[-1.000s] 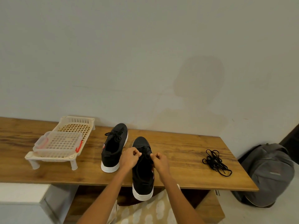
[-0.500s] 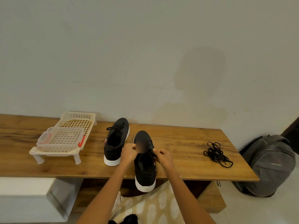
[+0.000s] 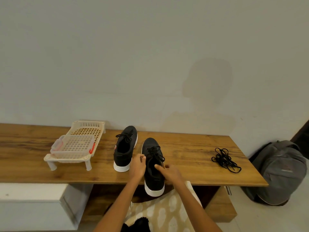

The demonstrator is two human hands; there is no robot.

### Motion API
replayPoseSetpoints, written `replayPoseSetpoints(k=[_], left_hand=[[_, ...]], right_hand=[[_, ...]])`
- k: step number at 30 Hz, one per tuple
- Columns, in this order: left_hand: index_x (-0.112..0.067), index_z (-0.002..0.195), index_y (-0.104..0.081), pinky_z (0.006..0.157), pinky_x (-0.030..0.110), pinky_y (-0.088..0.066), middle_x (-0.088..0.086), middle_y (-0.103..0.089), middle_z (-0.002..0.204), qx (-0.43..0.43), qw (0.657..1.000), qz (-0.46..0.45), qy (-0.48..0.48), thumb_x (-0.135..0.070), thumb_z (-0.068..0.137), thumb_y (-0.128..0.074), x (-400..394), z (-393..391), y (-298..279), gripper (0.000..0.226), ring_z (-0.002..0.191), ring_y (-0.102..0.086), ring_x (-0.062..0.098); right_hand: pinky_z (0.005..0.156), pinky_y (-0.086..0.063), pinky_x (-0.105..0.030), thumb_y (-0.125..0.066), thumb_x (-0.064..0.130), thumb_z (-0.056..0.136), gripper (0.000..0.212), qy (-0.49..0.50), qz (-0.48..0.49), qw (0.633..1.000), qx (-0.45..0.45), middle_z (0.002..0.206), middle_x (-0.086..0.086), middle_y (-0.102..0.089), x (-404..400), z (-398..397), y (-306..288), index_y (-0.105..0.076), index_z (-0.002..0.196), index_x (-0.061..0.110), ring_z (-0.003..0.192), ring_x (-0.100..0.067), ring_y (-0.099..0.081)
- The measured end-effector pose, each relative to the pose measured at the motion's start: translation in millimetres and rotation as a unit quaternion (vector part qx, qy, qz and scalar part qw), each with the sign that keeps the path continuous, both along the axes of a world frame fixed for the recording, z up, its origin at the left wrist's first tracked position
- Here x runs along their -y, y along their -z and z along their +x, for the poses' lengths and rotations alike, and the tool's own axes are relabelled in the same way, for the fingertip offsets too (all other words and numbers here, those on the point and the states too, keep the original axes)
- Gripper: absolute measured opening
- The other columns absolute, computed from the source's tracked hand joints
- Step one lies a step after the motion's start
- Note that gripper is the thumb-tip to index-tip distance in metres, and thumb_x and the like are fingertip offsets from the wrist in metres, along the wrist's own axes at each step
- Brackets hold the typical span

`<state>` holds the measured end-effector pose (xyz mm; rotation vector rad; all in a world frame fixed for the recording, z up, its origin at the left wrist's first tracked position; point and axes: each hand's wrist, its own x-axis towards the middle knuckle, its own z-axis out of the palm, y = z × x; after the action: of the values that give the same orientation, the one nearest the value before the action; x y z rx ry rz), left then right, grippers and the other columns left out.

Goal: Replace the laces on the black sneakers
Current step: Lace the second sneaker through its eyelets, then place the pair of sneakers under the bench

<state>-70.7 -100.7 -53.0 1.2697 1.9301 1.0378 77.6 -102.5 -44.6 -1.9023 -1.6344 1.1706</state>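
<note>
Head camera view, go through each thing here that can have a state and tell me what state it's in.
Near sneaker: laced, heel overhanging the bench edge.
Far sneaker: laced, upright.
Spare laces: loose tangle.
Left hand: pinching a lace.
Right hand: at the laces, grip unclear.
Clear container: lid on, atop rack.

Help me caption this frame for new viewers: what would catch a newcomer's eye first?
Two hands, left hand and right hand, work at the laces of the nearer black sneaker, whose heel overhangs the front edge of the wooden bench. Its mate, the second black sneaker, stands beside it to the left. A loose tangle of black laces lies apart to the right.
</note>
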Motion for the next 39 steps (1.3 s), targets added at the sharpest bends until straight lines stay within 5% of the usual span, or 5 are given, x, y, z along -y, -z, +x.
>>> replayPoseSetpoints(k=[11,17,22,29,39], left_hand=[[-0.010,0.124,-0.052,0.087,0.021,-0.040,0.005,-0.050,0.121,-0.002,0.996,0.091,-0.008,-0.016,0.099,-0.045,7,4,-17,0.026,0.108,-0.053,0.015],[-0.012,0.119,-0.057,0.087,0.016,-0.040,0.003,-0.051,0.121,-0.146,0.973,0.176,-0.014,-0.011,0.095,-0.051,6,-18,-16,0.025,0.112,-0.050,0.015],[-0.016,0.130,-0.046,0.108,0.034,-0.033,0.008,-0.038,0.139,-0.255,0.956,0.102,-0.105,-0.023,0.090,-0.060,13,-40,-7,0.043,0.132,-0.032,0.024],[-0.018,0.133,-0.039,0.102,0.038,-0.041,0.018,-0.031,0.139,-0.092,0.992,-0.033,-0.083,-0.020,0.086,-0.068,21,-55,-12,0.055,0.125,-0.040,0.031],[-0.013,0.134,-0.041,0.095,0.037,-0.046,0.010,-0.045,0.135,-0.164,0.980,0.088,-0.069,-0.045,0.082,-0.067,10,-87,32,0.066,0.123,-0.045,0.025]], right_hand=[[0.063,-0.044,-0.026,-0.047,0.017,0.093,0.032,0.006,0.087,0.993,0.080,0.106,-0.009,-0.065,-22,-35,-31,-0.056,0.124,0.015,0.081,-0.019,-0.059],[0.076,-0.048,-0.027,-0.045,0.012,0.095,0.035,0.015,0.098,0.993,0.058,0.121,-0.011,-0.061,-36,-59,-18,-0.052,0.129,0.010,0.103,-0.023,-0.061],[0.093,-0.045,-0.035,-0.048,0.027,0.098,0.041,0.012,0.126,0.991,0.031,0.134,-0.011,-0.050,-32,-65,-10,-0.044,0.134,0.010,0.120,-0.027,-0.051],[0.092,-0.043,-0.032,-0.065,0.051,0.082,0.065,-0.035,0.176,0.981,0.068,0.132,-0.011,-0.039,5,-74,-6,-0.043,0.127,0.011,0.118,-0.025,-0.045],[0.103,-0.041,-0.031,-0.070,0.053,0.076,0.092,-0.039,0.278,0.960,0.013,0.148,-0.001,-0.034,1,-57,43,-0.023,0.148,0.021,0.132,-0.017,-0.037]])
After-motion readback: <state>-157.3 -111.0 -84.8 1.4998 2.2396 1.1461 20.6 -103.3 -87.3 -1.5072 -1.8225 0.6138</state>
